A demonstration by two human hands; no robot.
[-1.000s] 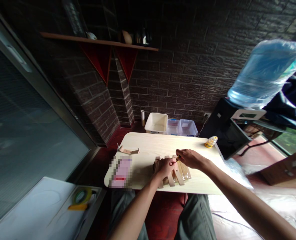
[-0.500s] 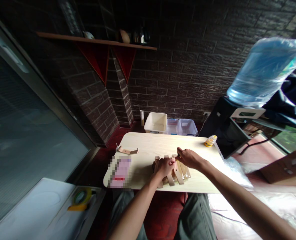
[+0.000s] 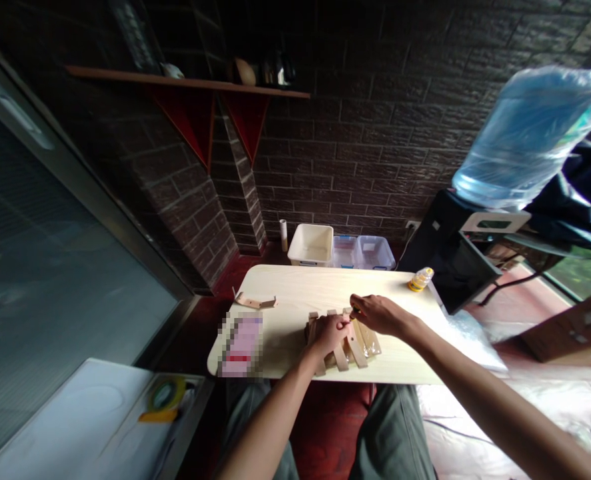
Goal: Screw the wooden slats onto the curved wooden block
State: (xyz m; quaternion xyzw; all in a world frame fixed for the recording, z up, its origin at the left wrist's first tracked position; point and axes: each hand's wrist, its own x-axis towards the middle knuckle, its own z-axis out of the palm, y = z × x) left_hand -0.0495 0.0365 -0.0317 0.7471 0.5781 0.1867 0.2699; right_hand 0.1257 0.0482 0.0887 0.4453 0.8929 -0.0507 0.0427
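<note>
While I follow this remotely through the head camera, a roll of yellow tape (image 3: 179, 392) sits well left of the grip and closer to the body. Nearer the grip, still on its left, a pixelated pink item (image 3: 242, 345) lies on the pale wooden table (image 3: 290, 290), and beyond it I see an angled wooden bracket (image 3: 258, 304). My left hand (image 3: 328, 332) rests on the slatted wooden assembly (image 3: 359, 355); I cannot tell whether its fingers close around a slat. That assembly lies directly under the left hand and extends to its right. My right hand (image 3: 379, 312) is clenched on a small yellow-and-dark tool (image 3: 356, 311), mostly hidden, just beside the left thumb. Right of that grip and farther off stands a clear bottle with a yellow base (image 3: 420, 281).
</note>
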